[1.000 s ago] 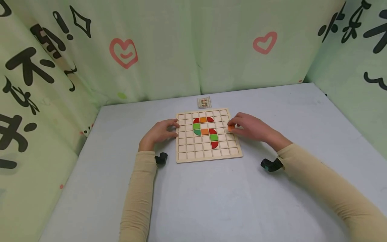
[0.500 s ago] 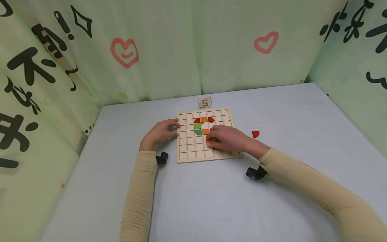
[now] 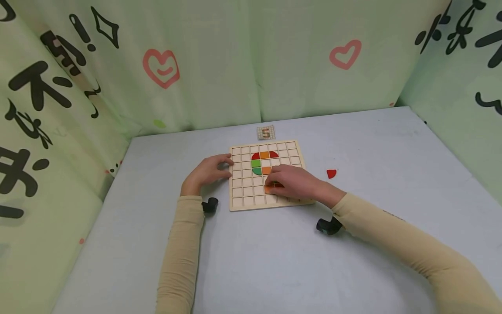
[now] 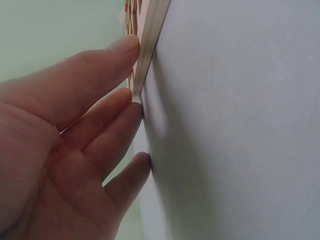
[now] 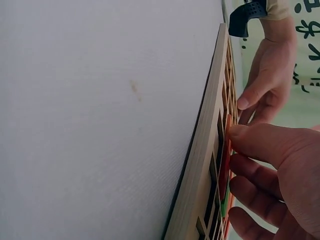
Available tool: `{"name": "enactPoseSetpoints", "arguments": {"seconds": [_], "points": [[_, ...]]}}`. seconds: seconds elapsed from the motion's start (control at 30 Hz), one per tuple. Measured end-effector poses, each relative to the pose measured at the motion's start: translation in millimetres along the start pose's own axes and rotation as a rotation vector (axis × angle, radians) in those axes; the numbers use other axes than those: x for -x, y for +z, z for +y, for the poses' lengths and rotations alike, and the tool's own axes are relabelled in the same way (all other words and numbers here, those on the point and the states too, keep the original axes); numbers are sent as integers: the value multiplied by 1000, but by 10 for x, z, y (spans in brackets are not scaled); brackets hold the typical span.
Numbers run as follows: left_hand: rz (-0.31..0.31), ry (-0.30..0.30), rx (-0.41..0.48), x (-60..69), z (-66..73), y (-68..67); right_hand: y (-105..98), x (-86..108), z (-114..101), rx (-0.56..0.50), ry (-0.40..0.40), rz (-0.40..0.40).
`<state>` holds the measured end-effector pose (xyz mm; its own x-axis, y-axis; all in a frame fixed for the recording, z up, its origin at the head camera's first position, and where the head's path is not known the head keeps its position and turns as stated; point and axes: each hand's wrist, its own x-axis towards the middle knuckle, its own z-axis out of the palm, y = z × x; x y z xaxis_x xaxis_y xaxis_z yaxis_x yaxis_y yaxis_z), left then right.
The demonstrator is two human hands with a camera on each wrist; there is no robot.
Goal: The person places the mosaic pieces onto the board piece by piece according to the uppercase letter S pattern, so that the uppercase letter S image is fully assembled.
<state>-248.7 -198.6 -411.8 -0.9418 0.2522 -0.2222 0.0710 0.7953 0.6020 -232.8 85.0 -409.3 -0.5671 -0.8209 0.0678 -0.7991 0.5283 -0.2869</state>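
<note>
A square wooden grid board (image 3: 251, 203) lies on the table, with red, orange and green tiles set in some cells. My right hand (image 3: 294, 181) is over the board's lower middle and holds an orange square tile (image 3: 268, 189) at a cell left of a red tile. In the right wrist view the thumb touches that orange tile's edge, level with the grid. The palm hides several tiles. My left hand (image 3: 208, 170) rests at the board's left edge, thumb and fingertips touching it, as the left wrist view also shows.
A red rounded tile (image 3: 331, 174) lies on the table right of the board. Behind the board is a small card (image 3: 266, 132) with a gridded figure. A green printed curtain (image 3: 219, 65) hangs around the white table (image 3: 251, 257).
From the board's right edge, my right hand has carried the orange tile left and nearer, down to a lower cell. The red tile at right has come into view. My left hand stays put.
</note>
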Motion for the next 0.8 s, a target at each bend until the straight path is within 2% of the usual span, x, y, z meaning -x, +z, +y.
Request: {"name": "enactPoseSetpoints", "arguments": {"seconds": [0.3,0.47,0.63,0.8], "points": [[7,27,-4,-2,-20,1,30,-6,3,7,10,10],[8,30,-7,-3,-19,2,-17,8,33,-15,30,14],[6,28,-6,0,-12,7,-168,83,141,-69,143,23],[6,30,-10,5,-21,0,-301,271,312,-130,258,32]]}}
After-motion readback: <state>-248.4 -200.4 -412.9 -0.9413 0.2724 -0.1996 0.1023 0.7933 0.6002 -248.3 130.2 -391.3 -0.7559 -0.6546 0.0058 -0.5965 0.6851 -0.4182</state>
